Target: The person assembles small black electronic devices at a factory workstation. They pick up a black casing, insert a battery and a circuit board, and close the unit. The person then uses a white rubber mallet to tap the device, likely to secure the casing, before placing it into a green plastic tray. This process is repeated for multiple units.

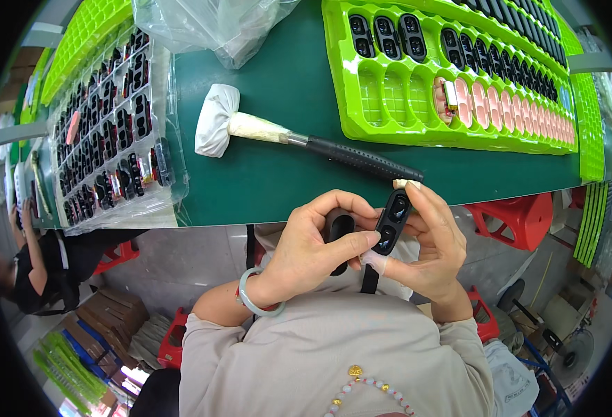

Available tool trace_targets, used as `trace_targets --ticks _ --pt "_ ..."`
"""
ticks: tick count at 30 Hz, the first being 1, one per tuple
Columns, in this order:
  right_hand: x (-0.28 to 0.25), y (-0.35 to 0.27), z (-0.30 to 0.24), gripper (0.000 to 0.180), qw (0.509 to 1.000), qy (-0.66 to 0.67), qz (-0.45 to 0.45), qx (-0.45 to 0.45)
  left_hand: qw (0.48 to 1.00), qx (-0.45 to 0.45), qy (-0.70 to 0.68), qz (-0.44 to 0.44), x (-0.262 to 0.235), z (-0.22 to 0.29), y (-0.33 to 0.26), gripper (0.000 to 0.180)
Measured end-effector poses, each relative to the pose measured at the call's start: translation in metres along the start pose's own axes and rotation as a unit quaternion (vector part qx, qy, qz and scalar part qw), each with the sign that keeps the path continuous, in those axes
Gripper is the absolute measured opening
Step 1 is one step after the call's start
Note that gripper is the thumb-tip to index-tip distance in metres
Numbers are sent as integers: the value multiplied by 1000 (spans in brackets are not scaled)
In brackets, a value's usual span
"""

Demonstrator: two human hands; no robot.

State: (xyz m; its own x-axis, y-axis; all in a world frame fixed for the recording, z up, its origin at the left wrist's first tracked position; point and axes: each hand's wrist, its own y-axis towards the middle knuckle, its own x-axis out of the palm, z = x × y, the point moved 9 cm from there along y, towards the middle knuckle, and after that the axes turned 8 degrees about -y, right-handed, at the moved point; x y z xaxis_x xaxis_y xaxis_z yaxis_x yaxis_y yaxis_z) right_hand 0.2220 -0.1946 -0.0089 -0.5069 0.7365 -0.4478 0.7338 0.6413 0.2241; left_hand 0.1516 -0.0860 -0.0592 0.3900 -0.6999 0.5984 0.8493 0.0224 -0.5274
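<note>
Above my lap, close to the table's front edge, both hands meet around black earbud-case parts. A glossy black earbud-case insert [393, 221] with two round hollows is pinched between the thumb and fingers of my right hand [431, 243]; pale covers sit on the thumb and a fingertip. My left hand [306, 243] curls around a rounded black case shell [339, 226], and its thumb presses the insert's lower left side. The shell's far side is hidden by my fingers. Just beyond, a mallet [299, 139] lies on the table, its head wrapped in white and its handle black.
Right on the green table [271, 181] stands a bright green tray [351, 128] holding black inserts and pink pieces. A clear tray [149, 90] of black parts lies left. A plastic bag [215, 28] rests at the back. Red stools [518, 219] and another person [38, 267] are beyond.
</note>
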Motion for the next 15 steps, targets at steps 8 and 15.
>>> trace_targets --ticks 8,15 --pt "1 2 1 72 1000 6 8 -5 1000 -5 -10 2 -1 -1 2 23" --pt "0 4 2 71 1000 -1 9 -4 1000 -6 -7 4 -1 -1 5 22"
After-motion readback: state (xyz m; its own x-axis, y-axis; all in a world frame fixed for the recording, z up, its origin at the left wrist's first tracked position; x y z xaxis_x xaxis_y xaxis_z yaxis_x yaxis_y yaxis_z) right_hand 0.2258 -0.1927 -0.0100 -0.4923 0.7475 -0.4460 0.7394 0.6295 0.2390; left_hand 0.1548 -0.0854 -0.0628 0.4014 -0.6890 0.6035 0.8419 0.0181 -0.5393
